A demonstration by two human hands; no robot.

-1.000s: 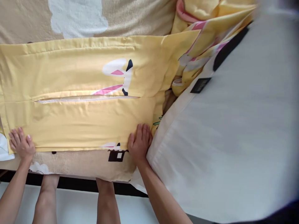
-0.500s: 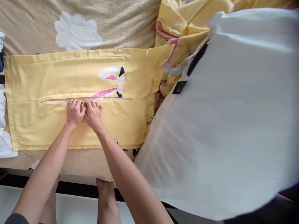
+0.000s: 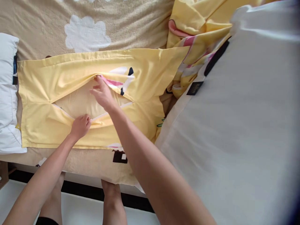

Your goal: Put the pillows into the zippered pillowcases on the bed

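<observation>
At the bottom of the frame two bare legs (image 3: 112,200) stand on a pale floor (image 3: 82,211), their feet cut off by the lower edge. Above them a bed carries a yellow pillowcase (image 3: 145,72) lying flat across the middle left of the frame. The left hand (image 3: 80,126) has its grip closed on the lower edge of the pillowcase's slit opening (image 3: 77,101); its fingertips are curled out of sight in the cloth. Just above it, the right hand (image 3: 102,93) has its grip loose and apart, fingers stretched out against the upper edge of the slit and lifting that flap. The lifted flap folds over a pink, white and black print, so the figure cannot be made out. A large white pillow (image 3: 234,140) fills the right side, blurred and cut off by the frame, with a small black label (image 3: 194,88) whose writing is unreadable. A second white pillow (image 3: 7,93) is cropped at the left edge. Farther up lie a beige blanket (image 3: 136,28) with a white cloud (image 3: 86,33) and crumpled yellow bedding (image 3: 197,22) at the upper right.
</observation>
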